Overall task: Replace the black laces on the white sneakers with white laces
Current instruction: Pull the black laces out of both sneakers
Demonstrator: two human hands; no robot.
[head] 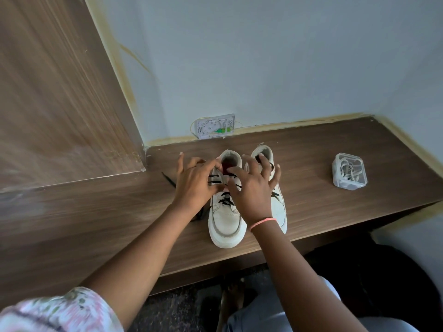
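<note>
Tub: a clear plastic tub (349, 173) stood on the right of the bench (311, 212), well apart from the shoes. White laces (350, 170) lay coiled inside it.

Shoes: two white sneakers sat side by side near the middle of the bench. Each ran lengthwise from front to back, toe toward the person, heel opening toward the wall (263, 56).

Left sneaker (226, 221): it still carried a black lace (225, 200) crossed over its tongue. A loose end of lace trailed onto the bench at the left.

Right sneaker (279, 207): mostly hidden behind the right hand; a bit of black lace showed on it.

Left hand (195, 185): reached forward with the back of the hand up, fingers curled onto the lace rows at the left sneaker's upper eyelets, seemingly pinching the lace.

Right hand (253, 188): palm down over both sneakers, fingers spread and bent, fingertips near the heel openings; whether it gripped anything could not be told. A pink band (263, 223) circled its wrist.

Wall: a small white box (215, 126) was fixed low, behind the shoes.
</note>
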